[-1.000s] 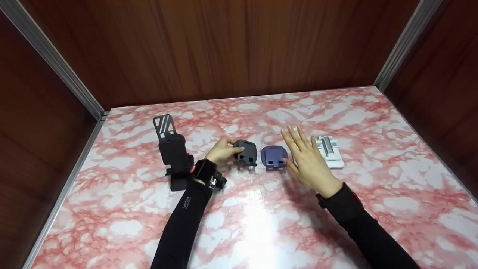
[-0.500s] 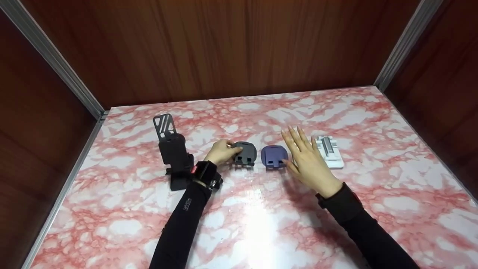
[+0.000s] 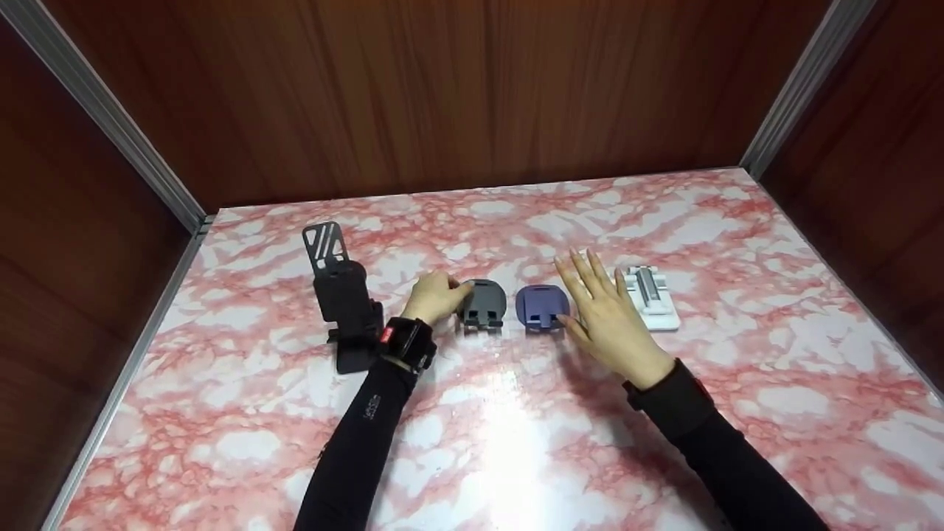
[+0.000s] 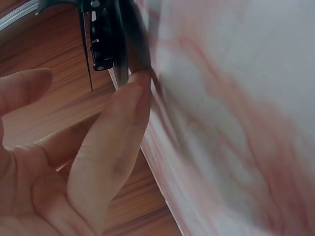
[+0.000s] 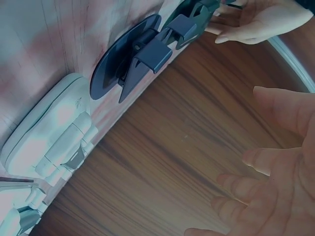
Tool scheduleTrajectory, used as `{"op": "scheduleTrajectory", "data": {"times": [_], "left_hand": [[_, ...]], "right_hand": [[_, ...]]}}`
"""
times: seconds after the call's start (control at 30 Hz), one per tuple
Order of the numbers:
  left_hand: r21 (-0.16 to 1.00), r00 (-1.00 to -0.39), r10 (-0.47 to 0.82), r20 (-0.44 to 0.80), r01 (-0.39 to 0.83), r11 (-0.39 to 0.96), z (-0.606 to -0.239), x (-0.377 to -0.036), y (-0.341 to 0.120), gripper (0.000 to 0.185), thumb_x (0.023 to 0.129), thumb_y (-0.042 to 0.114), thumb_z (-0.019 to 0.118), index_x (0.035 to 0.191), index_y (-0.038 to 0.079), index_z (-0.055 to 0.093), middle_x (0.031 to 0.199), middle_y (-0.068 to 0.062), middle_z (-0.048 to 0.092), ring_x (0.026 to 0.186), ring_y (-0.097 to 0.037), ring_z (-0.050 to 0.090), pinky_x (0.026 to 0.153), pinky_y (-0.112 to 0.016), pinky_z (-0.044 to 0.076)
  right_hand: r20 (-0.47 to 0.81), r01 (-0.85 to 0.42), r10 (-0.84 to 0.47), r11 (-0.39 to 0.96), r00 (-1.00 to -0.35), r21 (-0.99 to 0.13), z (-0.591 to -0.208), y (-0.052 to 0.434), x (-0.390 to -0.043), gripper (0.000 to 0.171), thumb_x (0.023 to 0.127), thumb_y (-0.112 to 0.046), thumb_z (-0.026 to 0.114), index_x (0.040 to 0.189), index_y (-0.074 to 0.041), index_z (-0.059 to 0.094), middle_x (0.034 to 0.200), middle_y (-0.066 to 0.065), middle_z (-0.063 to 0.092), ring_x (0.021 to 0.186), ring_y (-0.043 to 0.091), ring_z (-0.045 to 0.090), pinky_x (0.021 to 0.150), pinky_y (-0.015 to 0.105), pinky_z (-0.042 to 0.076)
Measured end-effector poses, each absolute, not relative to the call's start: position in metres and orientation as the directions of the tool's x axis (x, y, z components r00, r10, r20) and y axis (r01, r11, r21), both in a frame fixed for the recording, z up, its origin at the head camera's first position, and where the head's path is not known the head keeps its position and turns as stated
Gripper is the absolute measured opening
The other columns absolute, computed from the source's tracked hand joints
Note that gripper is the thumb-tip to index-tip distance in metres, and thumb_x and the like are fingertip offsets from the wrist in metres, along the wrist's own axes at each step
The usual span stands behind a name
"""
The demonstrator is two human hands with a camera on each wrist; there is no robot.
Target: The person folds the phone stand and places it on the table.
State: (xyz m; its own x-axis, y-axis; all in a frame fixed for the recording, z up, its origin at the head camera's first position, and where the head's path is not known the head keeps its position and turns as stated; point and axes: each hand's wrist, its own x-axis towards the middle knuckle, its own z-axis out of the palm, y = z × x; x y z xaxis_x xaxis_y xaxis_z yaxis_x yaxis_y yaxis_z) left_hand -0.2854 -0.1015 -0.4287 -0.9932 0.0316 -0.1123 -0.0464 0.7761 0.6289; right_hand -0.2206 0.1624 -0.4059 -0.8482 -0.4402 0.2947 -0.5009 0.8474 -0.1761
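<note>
A dark grey phone stand [image 3: 484, 301] lies at the middle of the table, folded low. My left hand [image 3: 435, 297] is at its left edge; in the left wrist view the thumb [image 4: 110, 142] and a fingertip behind it pinch the dark plate's rim. Just right of it lies a purple phone stand [image 3: 542, 305], dark blue in the right wrist view [image 5: 130, 64]. My right hand [image 3: 611, 324] hovers palm down with fingers spread, thumb tip overlapping the purple stand's right edge. Beneath that hand is a white phone stand [image 5: 54, 132], mostly hidden from the head view.
Another white phone stand [image 3: 650, 299] lies right of my right hand. At left, a tall black phone stand [image 3: 345, 306] with a slotted plate stands beside my left wrist. Wood-grain panels with metal edge strips [image 3: 122, 110] bound the marbled red-and-white table [image 3: 243, 442].
The dark grey stand has gone from slightly tilted to lying level. My left thumb has slid off its top toward the left edge. My right hand stays in place.
</note>
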Motion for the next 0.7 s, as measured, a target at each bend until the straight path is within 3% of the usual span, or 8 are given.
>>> {"op": "scheduleTrajectory", "data": {"times": [0.37, 0.7], "left_hand": [[0.519, -0.997, 0.02, -0.076, -0.023, 0.855, -0.423, -0.282, -0.096, 0.043, 0.088, 0.042, 0.055, 0.1, 0.004, 0.069, 0.104, -0.013, 0.069, 0.096, -0.03, 0.065, 0.084, -0.041, 0.051], [0.355, -0.998, -0.001, 0.055, 0.019, 0.935, -0.409, -0.263, -0.084, 0.049, 0.087, 0.049, 0.056, 0.123, 0.016, 0.06, 0.116, -0.009, 0.065, 0.098, -0.03, 0.064, 0.072, -0.045, 0.054]], "right_hand": [[0.261, -0.479, -0.428, 0.859, -0.865, -0.181, -0.408, 0.161, -0.221, 0.071, 0.093, -0.033, 0.052, 0.149, -0.017, 0.012, 0.157, 0.009, 0.006, 0.144, 0.031, 0.002, 0.113, 0.061, 0.006], [0.269, -0.471, -0.417, 0.863, -0.868, -0.183, -0.412, 0.162, -0.223, 0.072, 0.092, -0.034, 0.053, 0.149, -0.016, 0.013, 0.157, 0.009, 0.007, 0.144, 0.032, 0.004, 0.112, 0.063, 0.006]]}}
